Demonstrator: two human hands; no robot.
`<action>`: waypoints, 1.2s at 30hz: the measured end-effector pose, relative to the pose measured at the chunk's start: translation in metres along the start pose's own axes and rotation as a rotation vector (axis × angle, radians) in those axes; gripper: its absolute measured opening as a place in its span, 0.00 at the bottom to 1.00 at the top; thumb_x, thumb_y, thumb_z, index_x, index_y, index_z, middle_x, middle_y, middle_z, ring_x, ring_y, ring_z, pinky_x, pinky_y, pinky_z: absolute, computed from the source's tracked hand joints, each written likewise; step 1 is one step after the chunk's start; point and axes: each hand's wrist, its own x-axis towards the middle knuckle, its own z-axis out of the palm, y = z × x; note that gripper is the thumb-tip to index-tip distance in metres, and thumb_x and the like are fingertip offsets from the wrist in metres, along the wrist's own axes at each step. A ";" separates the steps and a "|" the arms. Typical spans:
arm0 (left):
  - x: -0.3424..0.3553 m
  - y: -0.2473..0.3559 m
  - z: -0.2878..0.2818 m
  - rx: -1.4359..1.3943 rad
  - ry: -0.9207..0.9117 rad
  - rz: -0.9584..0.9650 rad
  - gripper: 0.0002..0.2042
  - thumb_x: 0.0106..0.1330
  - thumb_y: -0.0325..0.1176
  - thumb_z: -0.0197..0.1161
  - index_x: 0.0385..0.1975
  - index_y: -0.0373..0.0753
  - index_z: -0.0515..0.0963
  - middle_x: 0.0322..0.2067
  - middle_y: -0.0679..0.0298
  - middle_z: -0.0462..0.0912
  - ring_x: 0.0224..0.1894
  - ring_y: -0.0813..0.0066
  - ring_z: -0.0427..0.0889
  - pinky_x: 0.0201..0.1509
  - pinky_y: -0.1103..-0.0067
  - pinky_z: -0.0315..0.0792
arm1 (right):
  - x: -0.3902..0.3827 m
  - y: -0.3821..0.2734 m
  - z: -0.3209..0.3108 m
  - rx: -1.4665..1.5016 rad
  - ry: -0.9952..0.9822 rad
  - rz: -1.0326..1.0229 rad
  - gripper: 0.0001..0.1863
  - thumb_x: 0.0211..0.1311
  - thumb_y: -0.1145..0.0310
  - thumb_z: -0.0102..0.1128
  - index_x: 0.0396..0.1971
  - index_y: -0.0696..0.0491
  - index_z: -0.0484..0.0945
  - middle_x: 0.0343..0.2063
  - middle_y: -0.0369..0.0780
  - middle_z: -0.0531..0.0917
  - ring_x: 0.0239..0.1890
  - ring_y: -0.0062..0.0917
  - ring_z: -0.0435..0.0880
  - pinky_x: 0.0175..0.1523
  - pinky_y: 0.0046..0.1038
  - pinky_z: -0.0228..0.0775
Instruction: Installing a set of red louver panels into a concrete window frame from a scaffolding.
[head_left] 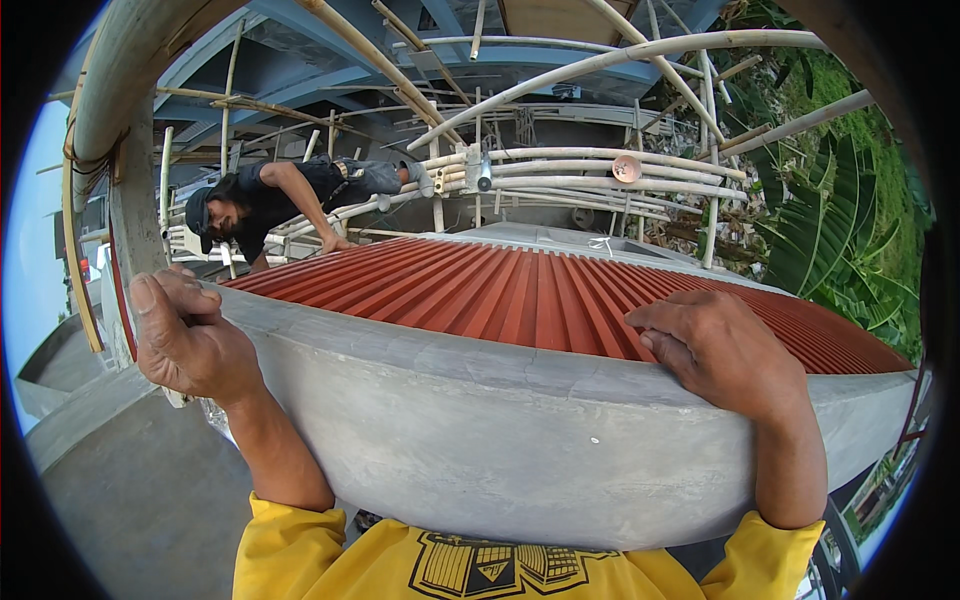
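Raised at the left, above the near end of the grey concrete parapet (pixel 500 430), my left hand (pixel 190 335) is closed with its fingers curled in. Anything inside it is hidden. My right hand (pixel 725 350) rests at the parapet's top edge, over the red corrugated roof sheets (pixel 530 290). Its thumb and fingers are bent together, and I cannot make out whether something thin is between them. The red ribs fan away from the parapet toward the far edge.
A co-worker (pixel 300 195) in dark clothes and a cap leans at the roof's far left edge, one hand near the sheets. Bamboo scaffolding (pixel 600 170) with a round pinkish object (pixel 627 169) runs beyond. A concrete post (pixel 138 210) stands left; banana leaves (pixel 825 220) grow right.
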 end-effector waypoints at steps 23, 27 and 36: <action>0.001 0.002 0.001 0.018 -0.002 -0.004 0.23 0.75 0.38 0.49 0.12 0.40 0.68 0.11 0.68 0.63 0.17 0.82 0.58 0.34 0.78 0.59 | 0.000 0.000 -0.001 0.007 0.006 -0.001 0.12 0.52 0.79 0.61 0.38 0.64 0.82 0.32 0.50 0.85 0.34 0.41 0.85 0.40 0.36 0.78; 0.000 0.003 0.002 0.009 0.011 -0.008 0.23 0.75 0.38 0.50 0.13 0.40 0.69 0.12 0.68 0.64 0.18 0.82 0.58 0.30 0.81 0.57 | 0.000 0.001 0.001 -0.002 0.017 -0.013 0.12 0.52 0.80 0.60 0.38 0.64 0.82 0.32 0.51 0.85 0.34 0.42 0.85 0.40 0.36 0.78; -0.001 0.001 -0.008 -0.041 -0.033 -0.062 0.22 0.75 0.38 0.51 0.14 0.37 0.71 0.15 0.66 0.66 0.25 0.77 0.65 0.42 0.73 0.63 | 0.000 0.000 0.000 0.030 0.006 0.006 0.12 0.53 0.80 0.60 0.38 0.64 0.82 0.31 0.51 0.85 0.33 0.42 0.85 0.40 0.36 0.77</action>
